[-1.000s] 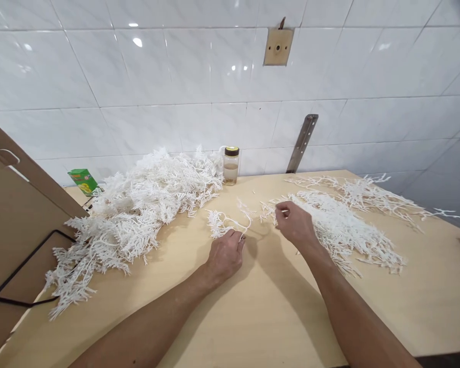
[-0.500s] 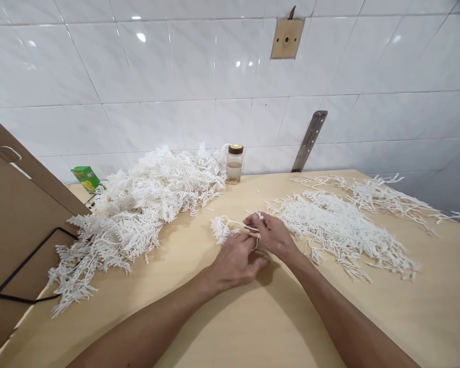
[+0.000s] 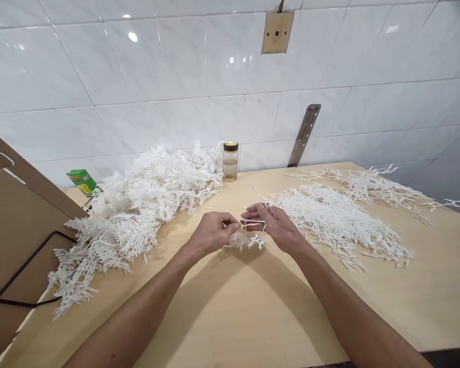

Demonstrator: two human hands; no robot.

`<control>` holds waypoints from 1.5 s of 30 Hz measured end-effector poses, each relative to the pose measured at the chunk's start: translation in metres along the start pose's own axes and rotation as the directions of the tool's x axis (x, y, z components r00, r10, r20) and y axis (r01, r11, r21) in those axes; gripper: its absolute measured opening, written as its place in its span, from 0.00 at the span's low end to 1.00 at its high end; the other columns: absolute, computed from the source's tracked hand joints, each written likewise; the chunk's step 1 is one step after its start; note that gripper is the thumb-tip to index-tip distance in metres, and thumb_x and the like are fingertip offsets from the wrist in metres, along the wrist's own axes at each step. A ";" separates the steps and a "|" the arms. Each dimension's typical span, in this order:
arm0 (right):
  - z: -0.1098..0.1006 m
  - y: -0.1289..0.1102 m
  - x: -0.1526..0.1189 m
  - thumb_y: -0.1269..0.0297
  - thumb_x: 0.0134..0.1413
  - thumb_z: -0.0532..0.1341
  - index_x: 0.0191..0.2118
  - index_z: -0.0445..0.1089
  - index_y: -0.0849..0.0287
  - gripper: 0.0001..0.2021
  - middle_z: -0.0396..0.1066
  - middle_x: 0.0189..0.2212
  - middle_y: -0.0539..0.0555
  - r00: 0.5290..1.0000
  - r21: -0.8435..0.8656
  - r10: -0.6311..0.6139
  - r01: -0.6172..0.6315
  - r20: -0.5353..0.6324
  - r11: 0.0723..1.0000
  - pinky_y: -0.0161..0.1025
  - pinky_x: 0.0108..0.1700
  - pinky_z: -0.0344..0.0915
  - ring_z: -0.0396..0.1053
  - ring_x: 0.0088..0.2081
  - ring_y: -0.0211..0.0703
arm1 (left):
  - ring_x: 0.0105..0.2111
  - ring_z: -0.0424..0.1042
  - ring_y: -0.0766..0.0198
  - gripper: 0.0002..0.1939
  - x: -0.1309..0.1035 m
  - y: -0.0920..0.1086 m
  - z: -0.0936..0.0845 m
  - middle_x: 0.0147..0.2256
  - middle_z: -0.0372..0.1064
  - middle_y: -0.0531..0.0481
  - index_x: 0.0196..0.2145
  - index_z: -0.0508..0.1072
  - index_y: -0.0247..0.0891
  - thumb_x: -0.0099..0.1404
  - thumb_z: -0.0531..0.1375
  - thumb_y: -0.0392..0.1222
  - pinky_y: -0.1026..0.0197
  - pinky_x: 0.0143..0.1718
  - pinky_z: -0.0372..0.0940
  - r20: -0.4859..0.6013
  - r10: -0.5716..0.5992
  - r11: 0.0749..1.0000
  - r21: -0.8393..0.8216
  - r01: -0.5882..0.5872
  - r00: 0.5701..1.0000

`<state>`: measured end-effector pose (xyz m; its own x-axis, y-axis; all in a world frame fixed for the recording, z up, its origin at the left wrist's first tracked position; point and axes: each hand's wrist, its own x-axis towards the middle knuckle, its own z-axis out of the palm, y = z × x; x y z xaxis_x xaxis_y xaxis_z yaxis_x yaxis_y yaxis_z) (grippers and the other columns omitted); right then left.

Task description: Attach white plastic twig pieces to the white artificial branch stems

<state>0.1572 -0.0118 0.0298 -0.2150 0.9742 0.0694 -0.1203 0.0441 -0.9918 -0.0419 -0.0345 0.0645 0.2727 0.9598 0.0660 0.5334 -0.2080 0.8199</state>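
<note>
Near the middle of the table, both hands are around a small white plastic sprig (image 3: pixel 256 241) with thin branching tips. My left hand (image 3: pixel 212 231) is closed, thumb and forefinger pinched together at the sprig's left end. My right hand (image 3: pixel 278 225) grips the thin white stem between thumb and fingers, and the stem bends in a square loop in front of its fingers. The sprig's tips hang just below the fingertips. A flat pile of white sprigs (image 3: pixel 337 220) lies just right of my right hand. To the left rises a bushy heap of white foliage (image 3: pixel 149 189).
Bare white branches (image 3: pixel 383 189) lie at the far right of the wooden table (image 3: pixel 230 317). By the tiled wall stands a jar (image 3: pixel 230 166) with a dark lid. A green box (image 3: pixel 82 181) and a large brown cardboard panel (image 3: pixel 23 230) are on the left.
My left hand has lifted and moved left, from reaching under the right hand to a pinch beside it. The stem between the hands now forms a squarer loop.
</note>
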 end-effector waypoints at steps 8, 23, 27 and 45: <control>-0.003 0.004 0.003 0.48 0.61 0.59 0.41 0.72 0.60 0.18 0.76 0.43 0.62 0.999 0.110 0.037 -0.040 0.032 0.993 0.51 0.47 0.74 0.76 0.42 0.50 | 0.38 0.74 0.54 0.16 -0.003 -0.008 0.009 0.40 0.76 0.44 0.45 0.76 0.41 0.59 0.59 0.39 0.59 0.37 0.63 0.208 0.063 0.868 0.471 -0.156 0.976; -0.010 0.012 0.010 0.42 0.56 0.60 0.32 0.72 0.62 0.24 0.77 0.32 0.63 0.946 -0.053 0.291 -0.301 -0.142 0.952 0.38 0.22 0.70 0.74 0.26 0.45 | 0.18 0.53 0.73 0.15 0.007 -0.010 -0.016 0.19 0.62 0.55 0.27 0.75 0.34 0.55 0.64 0.51 0.67 0.18 0.47 0.198 -0.015 0.981 -0.189 0.053 0.980; -0.014 0.012 0.008 0.42 0.54 0.62 0.32 0.73 0.61 0.22 0.75 0.31 0.60 0.976 -0.201 0.157 -0.186 -0.149 0.962 0.37 0.23 0.72 0.72 0.26 0.42 | 0.21 0.59 0.71 0.12 0.011 -0.011 -0.021 0.23 0.69 0.53 0.30 0.77 0.34 0.54 0.64 0.47 0.67 0.22 0.52 -0.039 -0.021 0.984 -0.180 0.014 0.999; 0.012 -0.011 -0.013 0.48 0.54 0.63 0.44 0.74 0.58 0.20 0.73 0.33 0.56 0.982 -0.353 -0.070 0.129 0.174 0.927 0.37 0.24 0.74 0.73 0.35 0.46 | 0.26 0.66 0.66 0.06 0.006 -0.013 -0.003 0.27 0.72 0.53 0.30 0.76 0.38 0.56 0.61 0.41 0.64 0.29 0.58 -0.162 0.119 0.983 0.160 -0.093 0.980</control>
<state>0.1500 -0.0278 0.0406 -0.3710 0.9154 0.1566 0.2028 0.2444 -0.9482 -0.0493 -0.0259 0.0561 0.2011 0.9459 0.2546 0.6266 -0.3240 0.7088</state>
